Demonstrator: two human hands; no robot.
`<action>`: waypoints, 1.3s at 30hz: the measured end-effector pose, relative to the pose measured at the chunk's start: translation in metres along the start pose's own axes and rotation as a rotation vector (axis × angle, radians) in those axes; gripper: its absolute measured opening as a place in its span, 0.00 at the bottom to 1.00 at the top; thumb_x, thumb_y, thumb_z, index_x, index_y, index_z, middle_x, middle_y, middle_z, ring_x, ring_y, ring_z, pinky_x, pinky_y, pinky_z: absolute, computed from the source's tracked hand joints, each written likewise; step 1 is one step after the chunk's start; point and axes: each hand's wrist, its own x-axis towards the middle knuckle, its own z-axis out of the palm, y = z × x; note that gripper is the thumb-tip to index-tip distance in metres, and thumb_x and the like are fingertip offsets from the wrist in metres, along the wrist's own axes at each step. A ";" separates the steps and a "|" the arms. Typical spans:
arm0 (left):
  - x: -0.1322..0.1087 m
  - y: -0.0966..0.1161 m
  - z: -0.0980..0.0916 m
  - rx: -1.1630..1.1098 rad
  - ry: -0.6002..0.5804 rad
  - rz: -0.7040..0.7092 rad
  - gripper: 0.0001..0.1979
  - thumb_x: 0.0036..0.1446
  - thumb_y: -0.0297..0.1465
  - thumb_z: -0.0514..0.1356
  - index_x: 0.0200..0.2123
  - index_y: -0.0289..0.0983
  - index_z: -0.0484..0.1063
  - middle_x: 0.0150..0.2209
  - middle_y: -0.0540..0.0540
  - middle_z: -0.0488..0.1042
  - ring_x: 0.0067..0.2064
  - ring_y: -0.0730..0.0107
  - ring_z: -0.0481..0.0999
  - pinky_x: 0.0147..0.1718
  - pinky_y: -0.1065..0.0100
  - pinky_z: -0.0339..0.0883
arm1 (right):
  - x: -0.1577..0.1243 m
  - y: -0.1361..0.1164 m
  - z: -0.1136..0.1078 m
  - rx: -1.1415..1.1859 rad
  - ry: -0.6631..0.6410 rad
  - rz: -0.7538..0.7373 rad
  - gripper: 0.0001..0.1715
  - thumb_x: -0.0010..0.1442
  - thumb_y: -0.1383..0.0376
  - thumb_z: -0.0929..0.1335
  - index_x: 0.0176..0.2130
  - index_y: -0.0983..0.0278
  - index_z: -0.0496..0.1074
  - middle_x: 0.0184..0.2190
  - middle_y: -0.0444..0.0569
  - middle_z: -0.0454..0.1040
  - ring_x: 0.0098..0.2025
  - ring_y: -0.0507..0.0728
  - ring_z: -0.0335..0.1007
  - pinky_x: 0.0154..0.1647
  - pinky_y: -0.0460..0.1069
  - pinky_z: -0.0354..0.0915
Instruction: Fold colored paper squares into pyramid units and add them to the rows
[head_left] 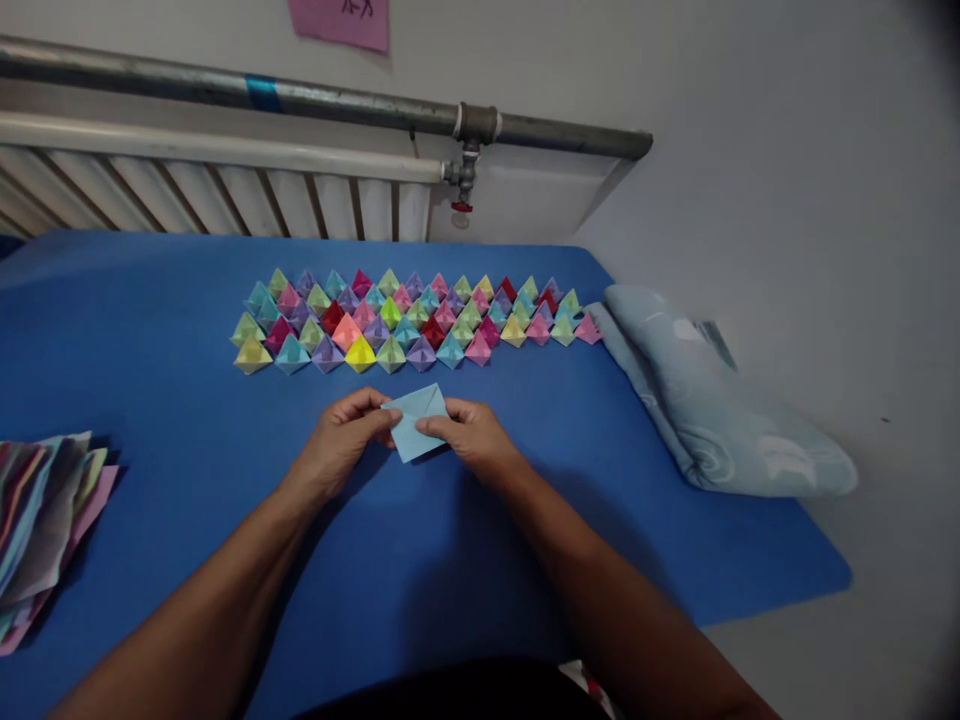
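Observation:
Between my two hands is a light blue square of folded paper (417, 432), with crease lines near its upper corner. My left hand (351, 432) pinches its left side, thumb on top and fingers behind. From the right, my right hand (471, 432) grips the opposite edge, its thumb lying across the paper's face. The paper is held above the blue table (315, 580), slightly tilted. Just beyond my hands stand rows of small folded paper boats (390, 352) in many colours, set close together.
A stack of coloured paper sheets (45, 530) lies at the left edge. On the right rests a folded pale blue blanket (720, 400), partly over the table's edge. Behind the table are a white radiator (225, 195), a metal pipe (360, 105) and a red-handled valve (462, 206).

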 end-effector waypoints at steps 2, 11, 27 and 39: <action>0.000 0.000 -0.004 0.097 0.005 0.059 0.07 0.45 0.35 0.68 0.25 0.40 0.75 0.21 0.52 0.72 0.24 0.72 0.69 0.26 0.70 0.63 | -0.001 0.002 -0.001 -0.059 0.005 -0.066 0.11 0.49 0.58 0.71 0.31 0.63 0.76 0.26 0.43 0.73 0.29 0.52 0.66 0.33 0.48 0.61; 0.000 0.001 -0.022 0.912 -0.047 0.829 0.05 0.59 0.29 0.56 0.35 0.39 0.73 0.39 0.46 0.77 0.44 0.63 0.75 0.46 0.60 0.66 | -0.004 0.002 -0.011 -0.923 0.130 -0.846 0.09 0.62 0.67 0.66 0.40 0.61 0.77 0.41 0.50 0.77 0.44 0.57 0.68 0.48 0.53 0.56; -0.039 -0.025 -0.036 1.338 -0.193 0.942 0.08 0.62 0.28 0.55 0.41 0.36 0.73 0.42 0.41 0.79 0.43 0.58 0.75 0.43 0.57 0.64 | -0.030 0.025 -0.007 -1.254 -0.114 -0.860 0.10 0.61 0.67 0.68 0.44 0.62 0.73 0.47 0.50 0.76 0.45 0.59 0.66 0.48 0.56 0.52; -0.029 -0.022 -0.042 1.189 -0.205 0.762 0.11 0.66 0.34 0.55 0.38 0.38 0.76 0.41 0.45 0.79 0.45 0.60 0.76 0.45 0.58 0.62 | -0.026 0.025 -0.019 -0.906 -0.026 -0.609 0.05 0.63 0.65 0.68 0.33 0.62 0.73 0.45 0.49 0.78 0.44 0.56 0.70 0.47 0.55 0.56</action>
